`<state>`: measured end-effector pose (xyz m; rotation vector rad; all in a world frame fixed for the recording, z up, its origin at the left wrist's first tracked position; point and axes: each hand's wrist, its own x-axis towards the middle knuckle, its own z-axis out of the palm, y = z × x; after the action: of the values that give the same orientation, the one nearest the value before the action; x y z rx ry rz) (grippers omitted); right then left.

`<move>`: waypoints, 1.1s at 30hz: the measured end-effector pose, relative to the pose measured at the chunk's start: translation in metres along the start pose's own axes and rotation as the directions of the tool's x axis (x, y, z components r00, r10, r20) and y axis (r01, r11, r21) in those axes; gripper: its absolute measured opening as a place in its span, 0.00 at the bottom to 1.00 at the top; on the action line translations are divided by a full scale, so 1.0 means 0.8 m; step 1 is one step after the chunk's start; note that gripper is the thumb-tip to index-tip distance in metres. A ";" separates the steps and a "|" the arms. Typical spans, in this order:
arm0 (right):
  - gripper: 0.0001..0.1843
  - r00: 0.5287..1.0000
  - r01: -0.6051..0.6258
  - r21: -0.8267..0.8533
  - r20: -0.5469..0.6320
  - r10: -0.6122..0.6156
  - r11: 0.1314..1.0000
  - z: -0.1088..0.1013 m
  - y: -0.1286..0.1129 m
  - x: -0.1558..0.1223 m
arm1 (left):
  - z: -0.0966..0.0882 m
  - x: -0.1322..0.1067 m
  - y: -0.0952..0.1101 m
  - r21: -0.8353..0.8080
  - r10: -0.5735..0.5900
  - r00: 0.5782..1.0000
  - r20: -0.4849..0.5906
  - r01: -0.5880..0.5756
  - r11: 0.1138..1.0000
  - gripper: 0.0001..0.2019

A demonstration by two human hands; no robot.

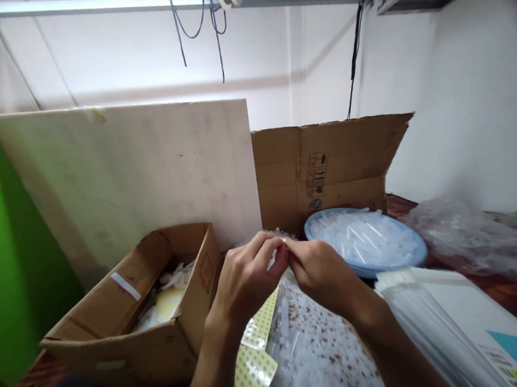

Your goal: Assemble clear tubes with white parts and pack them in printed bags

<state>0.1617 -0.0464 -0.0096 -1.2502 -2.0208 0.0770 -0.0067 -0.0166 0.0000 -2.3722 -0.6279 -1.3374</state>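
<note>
My left hand (256,268) and my right hand (311,267) meet fingertip to fingertip near the middle of the view. Both are closed in a pinch. Whatever lies between the fingertips is too small to name; only a tiny pale spot shows there. Beneath the hands spreads a heap of small translucent white plastic pieces (315,344). Yellow sheets with rows of round dots (255,372) lie under my left forearm, at the heap's left side.
At left stands an open cardboard box (201,317) holding white scraps. A blue basin (367,268) of clear plastic strips sits at right, near plastic film (458,231) and a stack of white packets (447,310). A white board (149,166) and cardboard (341,163) stand behind.
</note>
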 end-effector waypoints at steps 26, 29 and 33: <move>0.18 0.999 0.043 0.381 0.000 -0.047 0.924 -0.016 -0.015 -0.004 | -0.009 0.005 -0.001 -0.492 -0.324 0.943 0.077 0.319 0.810 0.03; 0.18 0.999 0.039 0.402 -0.002 -0.042 0.915 -0.015 -0.013 -0.004 | -0.008 0.005 -0.002 -0.508 -0.335 0.938 0.088 0.331 0.795 0.03; 0.18 1.000 0.025 0.451 -0.004 -0.025 0.892 -0.015 -0.013 -0.005 | -0.009 0.005 -0.002 -0.518 -0.342 0.936 0.083 0.334 0.787 0.03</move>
<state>0.1624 -0.0588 0.0016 -0.9239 -1.8745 0.5084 -0.0107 -0.0180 0.0067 -2.7601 -0.7953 -1.8880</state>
